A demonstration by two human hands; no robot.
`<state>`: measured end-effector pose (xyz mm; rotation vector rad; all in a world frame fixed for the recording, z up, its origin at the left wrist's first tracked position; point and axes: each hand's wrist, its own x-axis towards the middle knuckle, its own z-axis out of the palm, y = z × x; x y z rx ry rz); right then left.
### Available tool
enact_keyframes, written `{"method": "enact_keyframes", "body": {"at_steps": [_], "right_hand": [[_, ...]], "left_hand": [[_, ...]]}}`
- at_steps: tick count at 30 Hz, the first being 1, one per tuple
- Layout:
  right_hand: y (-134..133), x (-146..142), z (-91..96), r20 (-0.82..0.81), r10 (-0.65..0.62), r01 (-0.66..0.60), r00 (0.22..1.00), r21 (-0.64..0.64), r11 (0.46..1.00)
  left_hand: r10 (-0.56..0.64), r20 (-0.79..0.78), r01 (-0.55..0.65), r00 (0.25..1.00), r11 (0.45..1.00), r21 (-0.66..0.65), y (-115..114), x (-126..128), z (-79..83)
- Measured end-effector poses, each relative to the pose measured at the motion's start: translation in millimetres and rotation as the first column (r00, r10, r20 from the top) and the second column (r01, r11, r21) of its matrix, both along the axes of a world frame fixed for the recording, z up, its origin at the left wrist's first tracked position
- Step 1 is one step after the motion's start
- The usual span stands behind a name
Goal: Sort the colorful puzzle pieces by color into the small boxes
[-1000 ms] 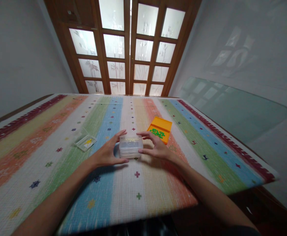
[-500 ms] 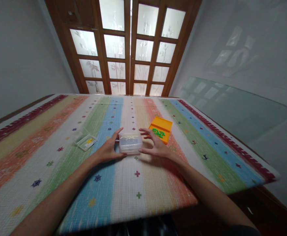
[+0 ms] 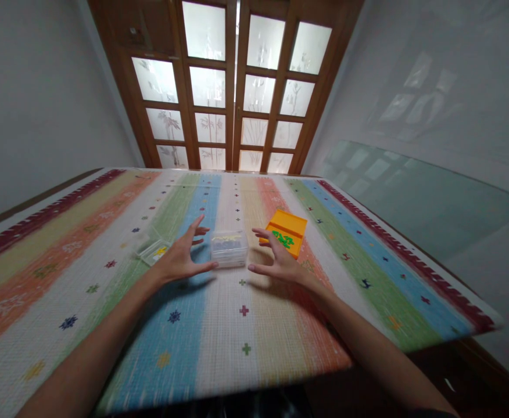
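Observation:
A clear plastic box (image 3: 229, 251) with its lid down stands on the striped cloth between my hands; pale pieces show dimly through its top. My left hand (image 3: 181, 253) is open at the box's left side, thumb tip close to its near left corner. On the other side, my right hand (image 3: 279, 259) is also open, fingers spread and a small gap from the box. Just behind the right fingers lies an orange case (image 3: 287, 219), its lid folded back, with small green pieces (image 3: 283, 239) inside.
Left of my left hand, an open clear box (image 3: 146, 253) holds a few yellow pieces (image 3: 161, 251), partly hidden by that hand. The striped tablecloth (image 3: 219, 325) covers the table. Beyond it stand wooden glazed doors (image 3: 237, 116), and a glass panel (image 3: 420, 186) leans at the right wall.
Both hands have come away from the clear box, the left moving left and the right slightly right. The box now rests on the cloth. The camera view has tilted a little.

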<state>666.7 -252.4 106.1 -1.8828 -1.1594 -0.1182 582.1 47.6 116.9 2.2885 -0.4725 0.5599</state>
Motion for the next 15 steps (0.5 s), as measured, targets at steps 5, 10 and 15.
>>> {"method": "enact_keyframes", "body": {"at_steps": [5, 10, 15], "right_hand": [[-2.2, 2.0, -3.4, 0.047, 0.009, -0.009, 0.999, -0.003, 1.0], [-2.3, 0.8, -0.1, 0.106, -0.034, 0.035, 0.994, -0.011, 0.999], [-2.4, 0.9, 1.5, 0.124, -0.042, 0.045, 0.991, -0.016, 0.999]], "left_hand": [[0.196, 0.207, -0.239, 0.958, 0.949, 0.204, 36.3, -20.1, 23.0], [0.632, -0.023, -0.61, 0.775, 0.757, 0.232, 71.1, -44.7, 19.3], [0.637, -0.306, -0.651, 0.707, 0.756, 0.071, 85.0, -64.2, 2.2]]}}
